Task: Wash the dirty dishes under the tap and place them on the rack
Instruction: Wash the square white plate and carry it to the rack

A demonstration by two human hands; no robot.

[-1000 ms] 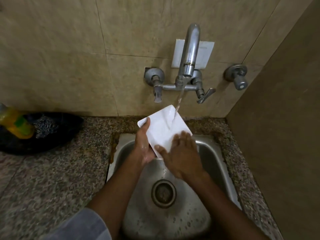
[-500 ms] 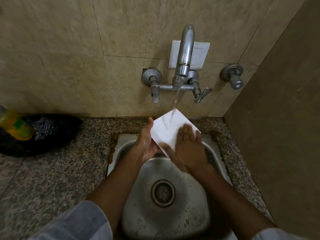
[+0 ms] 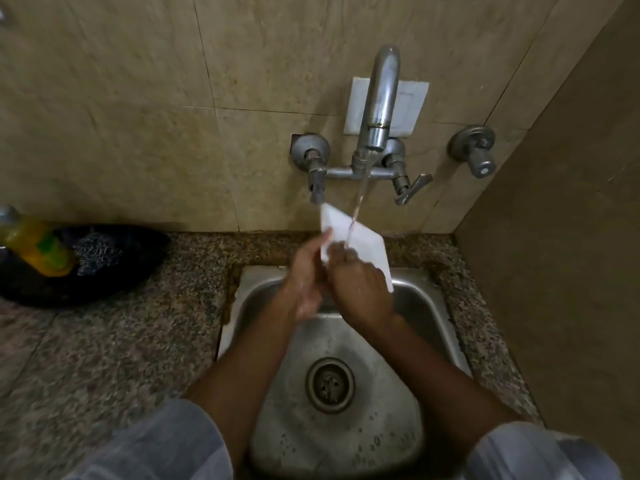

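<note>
The left hand (image 3: 306, 285) has its grip clamped on the near-left edge of a white square plate (image 3: 360, 242), thumb up along that edge, though motion blur hides the exact finger placement. The right hand (image 3: 360, 285) lies flat over the plate's lower face, fingers spread against it; whether it pinches the plate or only presses on it cannot be told. The plate sticks out up and to the right of both hands, tilted, held above the far rim of the steel sink (image 3: 446, 323). Water from the wall tap (image 3: 379, 109) falls onto its upper face. Left on the granite tabletop (image 3: 121, 341) sit a dark bowl (image 3: 131, 265) and a yellow bottle (image 3: 38, 247).
</note>
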